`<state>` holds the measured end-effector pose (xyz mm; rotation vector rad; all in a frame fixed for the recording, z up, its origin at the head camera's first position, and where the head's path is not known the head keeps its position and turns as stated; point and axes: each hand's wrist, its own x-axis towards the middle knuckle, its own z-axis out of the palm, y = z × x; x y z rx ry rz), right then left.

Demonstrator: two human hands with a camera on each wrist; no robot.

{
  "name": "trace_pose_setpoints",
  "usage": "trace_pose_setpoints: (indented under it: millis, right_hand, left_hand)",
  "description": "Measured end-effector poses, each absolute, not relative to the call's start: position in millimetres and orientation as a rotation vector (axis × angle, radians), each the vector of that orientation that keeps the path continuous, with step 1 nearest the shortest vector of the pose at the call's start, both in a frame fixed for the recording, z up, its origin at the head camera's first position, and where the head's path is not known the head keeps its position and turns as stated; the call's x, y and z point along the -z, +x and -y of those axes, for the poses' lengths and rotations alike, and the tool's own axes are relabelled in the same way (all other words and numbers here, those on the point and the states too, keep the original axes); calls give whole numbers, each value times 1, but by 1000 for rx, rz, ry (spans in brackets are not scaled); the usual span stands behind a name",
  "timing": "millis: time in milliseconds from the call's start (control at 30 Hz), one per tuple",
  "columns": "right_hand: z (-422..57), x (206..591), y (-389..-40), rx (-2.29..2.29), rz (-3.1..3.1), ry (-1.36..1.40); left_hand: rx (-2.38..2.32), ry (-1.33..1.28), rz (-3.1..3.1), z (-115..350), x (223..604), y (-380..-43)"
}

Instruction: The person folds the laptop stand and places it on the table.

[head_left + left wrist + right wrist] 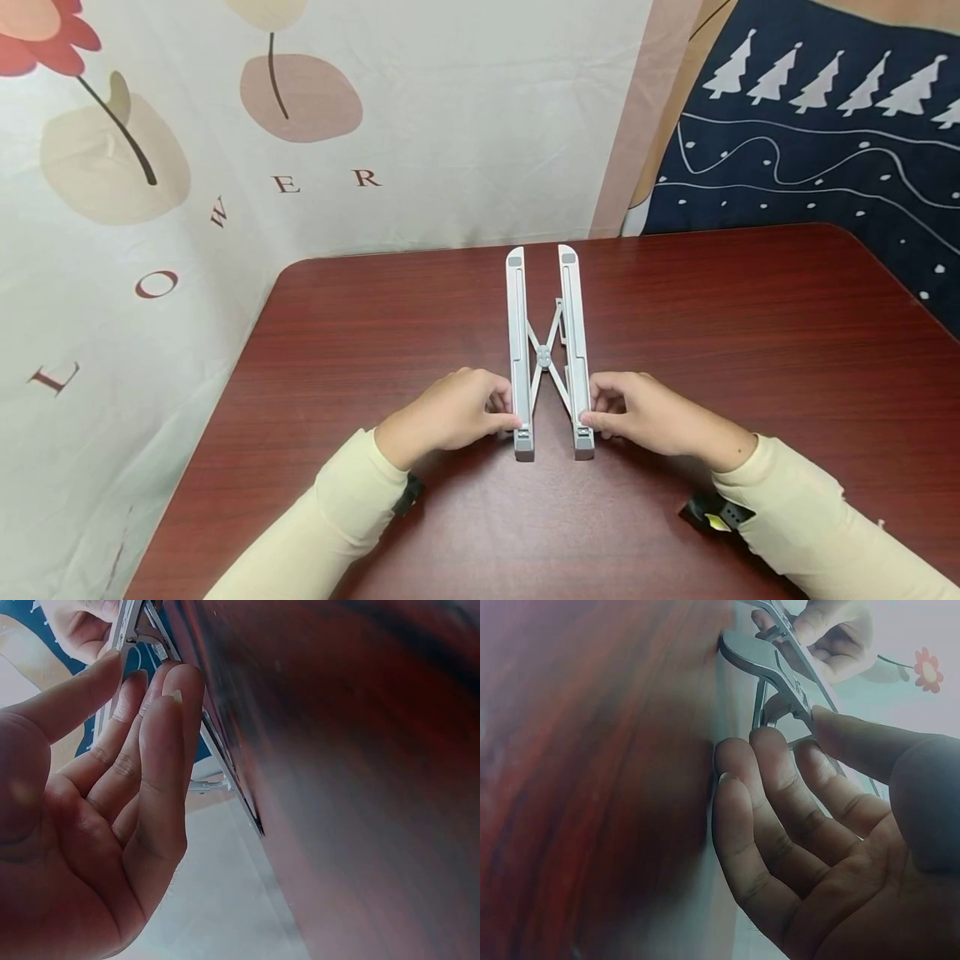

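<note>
A silver folding laptop stand (518, 333) lies on the table, its two long rails a narrow gap apart. Crossed struts meet at a small round hub (543, 357) between the rails. My left hand (461, 410) pinches the left rail near its front end, thumb on top and fingers at the outer side. On the opposite side, my right hand (651, 414) pinches the right rail in the same way. Both wrist views show the thumb on the metal edge and curled fingers beside it, close over the tabletop. Grey pads cap the rail ends.
The dark red wooden table (390, 308) stretches out to both sides. Behind it hangs a pale cloth (480, 117) printed with flowers and letters. A navy cloth (810, 175) with white trees covers the back right. Black straps circle both wrists.
</note>
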<state>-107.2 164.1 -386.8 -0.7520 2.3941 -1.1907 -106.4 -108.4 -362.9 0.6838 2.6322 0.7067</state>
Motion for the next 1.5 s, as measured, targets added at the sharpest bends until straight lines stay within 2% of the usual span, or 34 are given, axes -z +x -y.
trace_pose_setpoints:
  millis: [1500]
  right_hand:
    - [-152, 387, -102, 1191, -2370, -785]
  left_hand:
    - [-697, 717, -2631, 100, 362, -101]
